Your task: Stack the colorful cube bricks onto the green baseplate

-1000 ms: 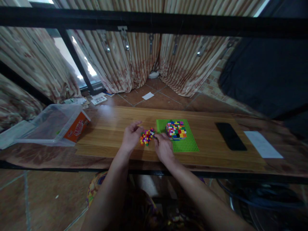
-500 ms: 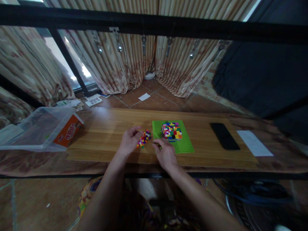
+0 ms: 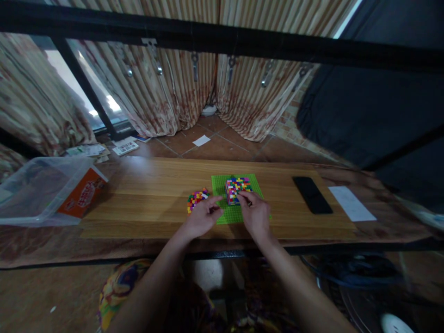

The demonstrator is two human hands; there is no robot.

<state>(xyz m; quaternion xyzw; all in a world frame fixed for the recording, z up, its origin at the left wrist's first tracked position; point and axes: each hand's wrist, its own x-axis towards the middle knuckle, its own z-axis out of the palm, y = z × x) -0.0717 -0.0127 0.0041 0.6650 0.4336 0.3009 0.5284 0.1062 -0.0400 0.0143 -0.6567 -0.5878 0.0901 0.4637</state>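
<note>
A block of many small coloured building bricks (image 3: pixel 237 185) stands on a green studded baseplate (image 3: pixel 231 215). My right hand (image 3: pixel 255 213) is at the block's front right side, thumb and fingertips pinched together against it. Whatever lies between those fingertips is too small and covered to make out. My left hand (image 3: pixel 204 216) hovers over the baseplate's left edge, thumb and index finger apart and pointing towards the block, with nothing visible between them. Just beyond it lies a pile of loose bricks (image 3: pixel 196 199), partly covered by that hand.
All this is on a wooden board (image 3: pixel 145 194). A clear plastic bin (image 3: pixel 38 185) with an orange label stands at the left. To the right lie a black phone (image 3: pixel 312 195) and a white sheet of paper (image 3: pixel 352 203). A dark metal bar (image 3: pixel 222 34) crosses above.
My right hand has moved from between the pile and the baseplate to the front of the brick block. My left hand has shifted from the pile towards the baseplate. The view has turned slightly right.
</note>
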